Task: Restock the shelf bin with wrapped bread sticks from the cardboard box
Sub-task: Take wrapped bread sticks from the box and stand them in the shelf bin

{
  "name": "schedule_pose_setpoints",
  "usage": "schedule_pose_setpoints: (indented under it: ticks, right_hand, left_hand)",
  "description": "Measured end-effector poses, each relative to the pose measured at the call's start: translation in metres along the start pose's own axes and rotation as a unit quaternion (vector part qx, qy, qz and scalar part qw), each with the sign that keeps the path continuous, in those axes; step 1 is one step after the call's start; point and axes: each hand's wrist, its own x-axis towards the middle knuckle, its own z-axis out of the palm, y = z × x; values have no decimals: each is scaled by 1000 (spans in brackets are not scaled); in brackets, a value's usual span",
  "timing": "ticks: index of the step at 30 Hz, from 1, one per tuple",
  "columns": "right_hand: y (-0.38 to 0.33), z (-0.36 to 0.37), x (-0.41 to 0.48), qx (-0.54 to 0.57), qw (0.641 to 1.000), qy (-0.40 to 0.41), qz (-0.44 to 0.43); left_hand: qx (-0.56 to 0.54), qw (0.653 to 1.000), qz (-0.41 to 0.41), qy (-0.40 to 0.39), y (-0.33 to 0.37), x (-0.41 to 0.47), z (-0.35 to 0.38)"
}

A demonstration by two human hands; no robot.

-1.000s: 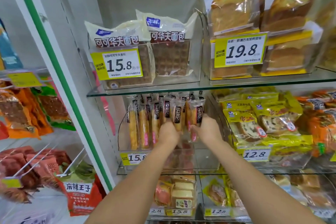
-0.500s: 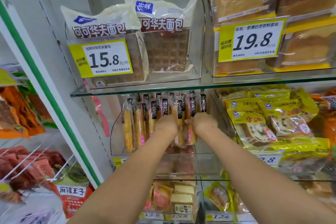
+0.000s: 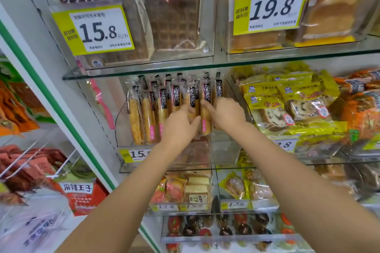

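Both your hands are up at 12 o'clock, in the middle of the view, reaching into the clear shelf bin (image 3: 223, 150). The bin sits just under the glass shelf (image 3: 144, 70).

The wrapped bread sticks (image 3: 144, 117) stand up tall in a row inside the bin. They fill its left side and middle.

Your left hand (image 3: 178, 129) lies on the front of the sticks. Its fingers are stretched out flat and press on the wrappers. The thumb pokes out toward 3 o'clock.

Your right hand (image 3: 228, 113) is just beside it, at the right end of the row. One finger (image 3: 205, 104) points toward 9 o'clock and touches a stick. The other fingers are hidden, so you cannot tell if that hand holds anything.

At 7 o'clock from your left hand, a small yellow price tag (image 3: 135, 154) is stuck on the bin front. At 3 o'clock from the bin lie yellow bread bags (image 3: 287, 104). At 12 o'clock, on top of the glass shelf, stand brown waffle bread bags (image 3: 172, 20).
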Motion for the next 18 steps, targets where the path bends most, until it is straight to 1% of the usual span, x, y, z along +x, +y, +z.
schedule_pose_setpoints:
  ticks: [1, 2, 6, 9, 12, 15, 18]
  right_hand:
    - [0, -4, -13, 21, 999, 30, -13]
    - [0, -8, -27, 40, 998, 42, -27]
    - [9, -4, -89, 94, 993, 1, -68]
    - [29, 20, -137, 102, 991, -17, -85]
    - [64, 67, -192, 88, 992, -42, -81]
    - [107, 129, -249, 84, 991, -94, -50]
    - [156, 199, -296, 49, 979, -196, 16]
  left_hand:
    - [-41, 999, 21, 12, 0, -18, 0]
    - [-70, 997, 32, 16, -3, -36, 1]
    - [-125, 992, 8, -4, -32, -101, 20]
    - [-142, 988, -36, -50, -59, -151, 48]
    - [-152, 977, -80, -127, -91, -207, 90]
    - [-117, 965, -115, -207, -127, -260, 141]
    - [-112, 945, -178, -252, -165, -302, 199]
